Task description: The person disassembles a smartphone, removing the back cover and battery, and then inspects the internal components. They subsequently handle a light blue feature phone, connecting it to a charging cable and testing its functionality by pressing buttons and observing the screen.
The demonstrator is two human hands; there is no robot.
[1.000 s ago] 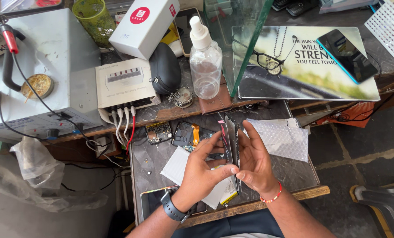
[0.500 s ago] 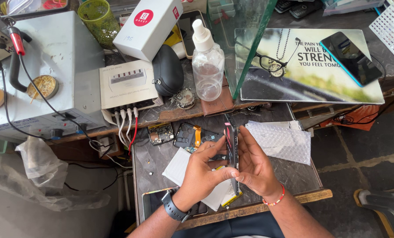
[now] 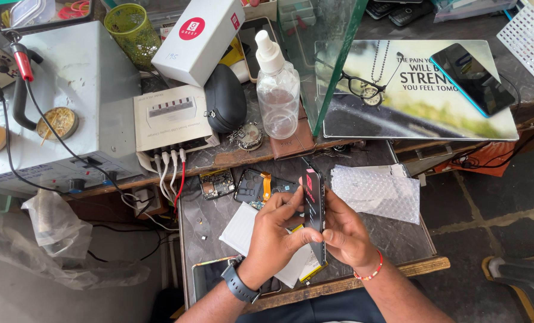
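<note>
The phone [image 3: 314,212], a dark slab, is held on edge between both hands above the near part of the worktop [image 3: 410,239]. Its long axis runs from the person's body outward, top end tipped slightly away, with the thin side edge turned up to the camera.

Left hand [image 3: 276,230]: it lies on the left face of the phone. Thumb and fingers are closed in a pinch on the body near mid-length, the fingertips bearing on the upper edge. A dark watch sits on that wrist.

Right hand [image 3: 347,233]: it lies on the right face, fingers curled and pressed against the phone's side, thumb toward the nearer end. A beaded band sits on that wrist. Both hands are equally close; neither is spread.

Beneath the hands lie a white sheet [image 3: 243,230] and a yellow-edged flat part [image 3: 308,272]. Just beyond the phone rest a circuit board [image 3: 217,183] and a dark frame with an orange ribbon cable [image 3: 261,186]. A bubble-wrap piece [image 3: 377,191] lies to the right, apart from the right hand. A clear spray bottle [image 3: 277,90] stands well beyond, on the raised shelf.
</note>
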